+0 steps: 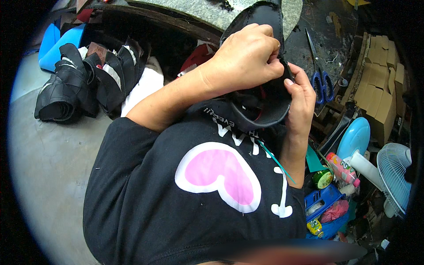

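A black leather shoe upper [260, 115] is held up in front of my chest, its rounded heel end toward me and its front part pointing away. My left hand [251, 55] is closed in a fist over the upper's opening. What its fingers pinch, if anything, is hidden. My right hand [301, 95] grips the upper's right edge between thumb and fingers, close beside the left fist. A thin teal strip [277, 162] hangs below the upper, across my black shirt [145, 190]. Blue-handled scissors [322, 86] lie on the dark worktop to the right.
Bundled black leather pieces [66, 95] lie at the left, near a bright blue sheet [53, 48]. A speckled slab [194, 11] is at the back. Along the right are cardboard boxes [380, 84], a fan [393, 176], a pink bottle [342, 168] and a blue basket [322, 201].
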### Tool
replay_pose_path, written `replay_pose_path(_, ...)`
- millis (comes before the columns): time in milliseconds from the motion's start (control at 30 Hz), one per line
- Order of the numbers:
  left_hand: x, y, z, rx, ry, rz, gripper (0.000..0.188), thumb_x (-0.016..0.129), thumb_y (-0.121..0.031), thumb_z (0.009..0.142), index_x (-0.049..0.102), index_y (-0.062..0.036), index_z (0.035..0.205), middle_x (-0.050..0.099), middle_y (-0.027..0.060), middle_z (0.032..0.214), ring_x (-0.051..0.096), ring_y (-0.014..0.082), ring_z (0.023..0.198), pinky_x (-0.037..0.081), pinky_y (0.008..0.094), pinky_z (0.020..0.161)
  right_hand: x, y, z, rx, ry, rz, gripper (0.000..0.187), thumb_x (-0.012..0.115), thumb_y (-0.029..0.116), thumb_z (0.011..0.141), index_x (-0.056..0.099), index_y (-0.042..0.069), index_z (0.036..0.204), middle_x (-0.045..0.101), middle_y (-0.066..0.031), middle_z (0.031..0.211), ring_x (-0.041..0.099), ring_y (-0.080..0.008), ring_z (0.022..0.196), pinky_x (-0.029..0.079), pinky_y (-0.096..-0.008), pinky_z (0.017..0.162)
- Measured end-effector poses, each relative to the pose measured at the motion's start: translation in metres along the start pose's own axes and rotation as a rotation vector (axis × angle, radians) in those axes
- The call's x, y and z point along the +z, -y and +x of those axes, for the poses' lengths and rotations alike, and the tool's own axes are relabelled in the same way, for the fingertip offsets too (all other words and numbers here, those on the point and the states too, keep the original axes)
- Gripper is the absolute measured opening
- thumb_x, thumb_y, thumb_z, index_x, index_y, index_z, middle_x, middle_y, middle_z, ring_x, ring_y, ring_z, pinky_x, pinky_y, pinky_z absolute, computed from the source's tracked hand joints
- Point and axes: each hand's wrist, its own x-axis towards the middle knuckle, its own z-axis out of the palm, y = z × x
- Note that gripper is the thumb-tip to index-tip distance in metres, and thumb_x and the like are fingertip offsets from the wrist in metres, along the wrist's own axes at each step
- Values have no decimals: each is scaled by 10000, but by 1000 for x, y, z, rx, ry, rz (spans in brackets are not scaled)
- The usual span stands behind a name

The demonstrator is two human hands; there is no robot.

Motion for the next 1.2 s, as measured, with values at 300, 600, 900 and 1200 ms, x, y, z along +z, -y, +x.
replay_pose_path(300,14,-1,4,59,43,-43,123,652,-96,767,620,23,772,559,138,834,565,307,859,464,382,760,-12,3,11,-290,-81,-311,302,633,41,879,621,9,1179,674,-85,1047,640,-134,908,489,-256,829)
replay_pose_path(600,31,1,9,79,40,51,111,652,-102,759,642,7,783,570,131,854,556,314,840,462,401,747,-17,-3,17,-382,-191,-683,160,652,0,847,655,11,1006,691,-125,913,681,-189,798,520,-289,732)
replay_pose_path(900,28,13,13,89,102,-39,129,658,-103,785,647,22,816,576,147,872,573,324,902,471,390,807,-32,-6,35,-447,-99,-827,106,617,29,869,627,25,974,667,-149,858,680,-284,766,518,-319,681)
replay_pose_path(1200,23,13,15,63,124,-131,154,664,-117,826,650,30,871,580,137,898,594,286,886,476,352,801,-29,-8,32,-324,-165,-547,243,711,148,837,614,24,1023,658,-111,916,660,-215,807,518,-316,693)
